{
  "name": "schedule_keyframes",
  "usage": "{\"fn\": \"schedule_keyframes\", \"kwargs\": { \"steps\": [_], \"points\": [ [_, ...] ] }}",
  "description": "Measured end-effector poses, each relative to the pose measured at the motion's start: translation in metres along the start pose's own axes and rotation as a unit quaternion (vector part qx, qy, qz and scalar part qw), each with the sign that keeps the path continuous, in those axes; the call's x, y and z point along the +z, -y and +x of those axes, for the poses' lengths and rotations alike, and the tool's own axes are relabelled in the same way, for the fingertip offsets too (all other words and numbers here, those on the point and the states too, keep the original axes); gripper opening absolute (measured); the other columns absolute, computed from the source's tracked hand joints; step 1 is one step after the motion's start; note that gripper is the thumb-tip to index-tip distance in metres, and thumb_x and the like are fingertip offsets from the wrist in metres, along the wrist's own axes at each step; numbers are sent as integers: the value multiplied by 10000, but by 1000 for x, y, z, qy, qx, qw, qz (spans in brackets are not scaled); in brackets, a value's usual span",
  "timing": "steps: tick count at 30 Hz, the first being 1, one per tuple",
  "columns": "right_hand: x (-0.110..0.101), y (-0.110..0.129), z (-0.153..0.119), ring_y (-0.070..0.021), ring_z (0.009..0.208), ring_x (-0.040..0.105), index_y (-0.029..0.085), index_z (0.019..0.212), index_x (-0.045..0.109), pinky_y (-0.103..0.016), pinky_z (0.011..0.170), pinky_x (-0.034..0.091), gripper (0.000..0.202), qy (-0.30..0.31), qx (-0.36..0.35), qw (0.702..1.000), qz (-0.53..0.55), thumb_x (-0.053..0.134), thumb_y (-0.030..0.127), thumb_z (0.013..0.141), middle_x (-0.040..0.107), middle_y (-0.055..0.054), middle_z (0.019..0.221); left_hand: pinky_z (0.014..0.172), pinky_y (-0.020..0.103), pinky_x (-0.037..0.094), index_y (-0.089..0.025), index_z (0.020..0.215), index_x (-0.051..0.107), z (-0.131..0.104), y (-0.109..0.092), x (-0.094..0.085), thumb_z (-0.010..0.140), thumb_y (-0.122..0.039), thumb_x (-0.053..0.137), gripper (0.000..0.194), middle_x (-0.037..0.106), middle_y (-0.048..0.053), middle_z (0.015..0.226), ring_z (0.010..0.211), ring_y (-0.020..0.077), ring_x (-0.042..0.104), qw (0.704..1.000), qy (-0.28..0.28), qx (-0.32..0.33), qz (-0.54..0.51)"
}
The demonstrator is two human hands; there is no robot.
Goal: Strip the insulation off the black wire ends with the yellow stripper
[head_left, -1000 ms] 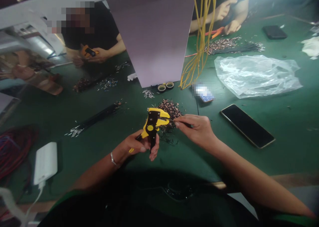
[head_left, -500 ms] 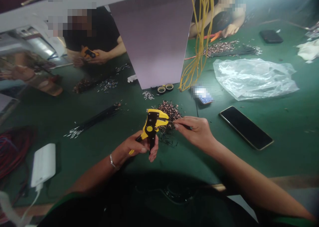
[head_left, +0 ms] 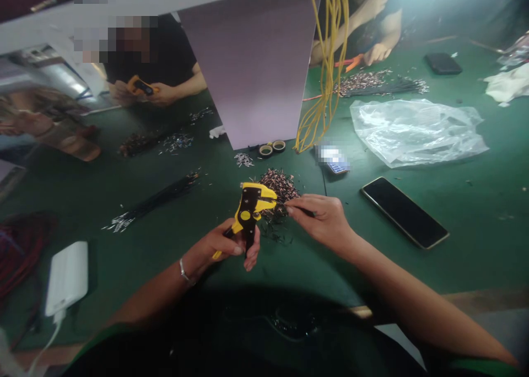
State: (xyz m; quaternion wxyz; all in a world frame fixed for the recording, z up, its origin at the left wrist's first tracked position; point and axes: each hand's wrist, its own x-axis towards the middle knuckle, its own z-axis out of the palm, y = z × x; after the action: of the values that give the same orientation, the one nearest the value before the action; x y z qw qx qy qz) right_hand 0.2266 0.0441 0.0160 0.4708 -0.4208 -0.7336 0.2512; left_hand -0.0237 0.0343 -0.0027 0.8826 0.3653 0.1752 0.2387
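My left hand is closed round the handles of a yellow and black wire stripper, its jaws pointing right. Close to those jaws, my right hand pinches a short dark wire between thumb and fingers. Whether the wire's end sits inside the jaws is too small to tell. Under and behind the tool lies a pile of short wire pieces with copper-coloured ends. A bundle of black wires with silvery tips rests to the left.
Two tape rolls stand by a pale upright panel. Yellow cables hang beside it. Rightward lie a keypad phone, a smartphone and a plastic bag. A white power bank is at left. Co-workers sit opposite.
The whole view has shifted slightly, so things appear a little further left. Both hands keep nearly the same pose, with the stripper and the wire still held.
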Motion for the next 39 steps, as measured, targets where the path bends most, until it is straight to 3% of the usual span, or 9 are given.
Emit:
{"fn": "schedule_keyframes", "kwargs": {
  "steps": [22, 39],
  "points": [
    [0, -5, 0, -172, 667, 730, 185, 844, 809, -295, 666, 595, 218, 1, 8, 1000, -12, 593, 180, 868, 796, -60, 783, 499, 294, 516, -109, 881, 635, -2, -2, 12, 701, -154, 689, 193, 608, 23, 654, 501, 134, 568, 997, -67, 0, 39],
    [-2, -6, 2, -169, 654, 711, 210, 801, 809, -304, 646, 568, 192, 32, 71, 997, 21, 619, 221, 827, 788, -36, 760, 442, 251, 502, -126, 860, 625, -3, 5, 11, 725, -163, 704, 160, 588, -5, 592, 441, 107, 526, 997, -63, 0, 37]
  ]
}}
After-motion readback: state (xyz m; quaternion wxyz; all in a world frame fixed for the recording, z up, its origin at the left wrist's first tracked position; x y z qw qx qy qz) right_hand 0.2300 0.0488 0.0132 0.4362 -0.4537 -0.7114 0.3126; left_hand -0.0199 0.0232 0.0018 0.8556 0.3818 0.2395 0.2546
